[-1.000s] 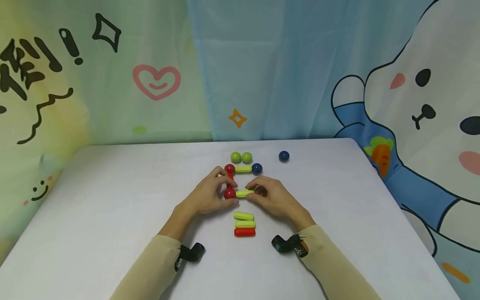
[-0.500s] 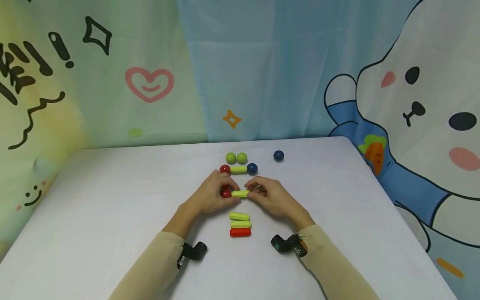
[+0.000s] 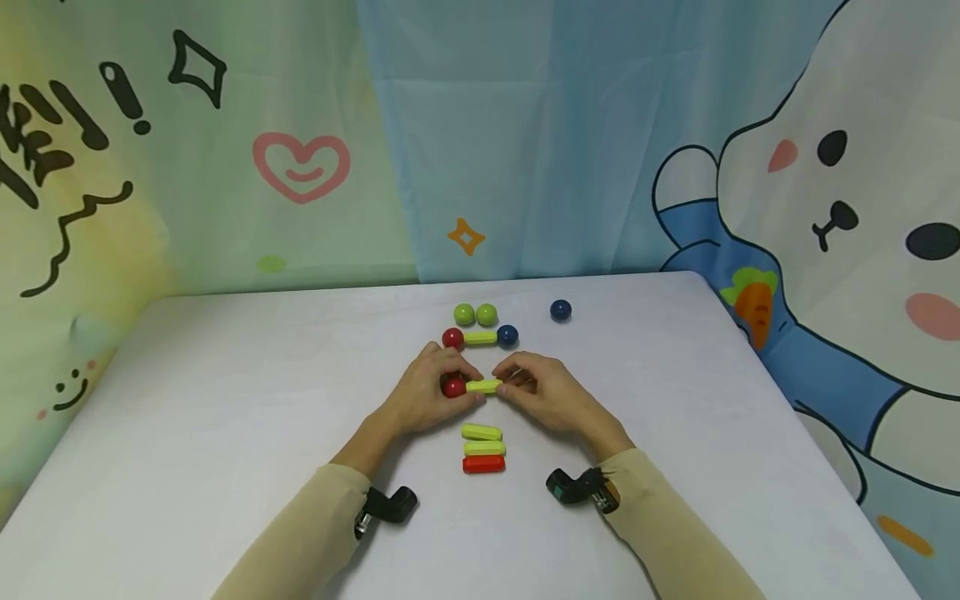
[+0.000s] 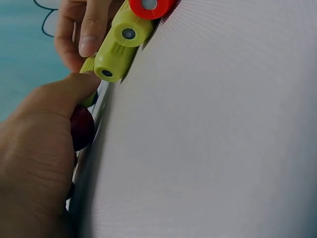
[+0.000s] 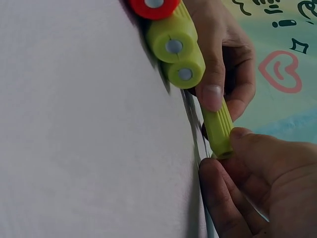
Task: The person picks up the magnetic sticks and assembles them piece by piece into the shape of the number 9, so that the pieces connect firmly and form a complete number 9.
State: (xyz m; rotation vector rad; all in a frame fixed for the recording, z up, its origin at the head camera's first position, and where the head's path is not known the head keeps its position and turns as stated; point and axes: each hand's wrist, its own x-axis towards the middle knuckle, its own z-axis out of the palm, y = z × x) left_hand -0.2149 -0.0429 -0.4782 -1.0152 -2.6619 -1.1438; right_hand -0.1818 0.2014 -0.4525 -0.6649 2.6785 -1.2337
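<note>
In the head view my left hand (image 3: 427, 390) holds a red ball (image 3: 454, 387) between thumb and fingers. A yellow-green magnetic stick (image 3: 483, 387) runs rightward from that ball. My right hand (image 3: 553, 396) pinches the stick's far end, its thumb (image 5: 247, 144) at the tip in the right wrist view. Just beyond, another red ball (image 3: 452, 337), a yellow-green stick (image 3: 480, 337) and a dark blue ball (image 3: 507, 336) lie joined in a row. My left fingers hide the space between the two red balls.
Two green balls (image 3: 476, 314) sit side by side behind the row, with a lone dark blue ball (image 3: 560, 310) to their right. Nearer me lie two yellow-green sticks (image 3: 483, 440) and a red stick (image 3: 483, 463), stacked on the white table (image 3: 225, 400). A printed curtain hangs behind.
The head view has shifted slightly. My left fingers now cover the red stick that showed between the two red balls. Both hands keep nearly the same place and hold.
</note>
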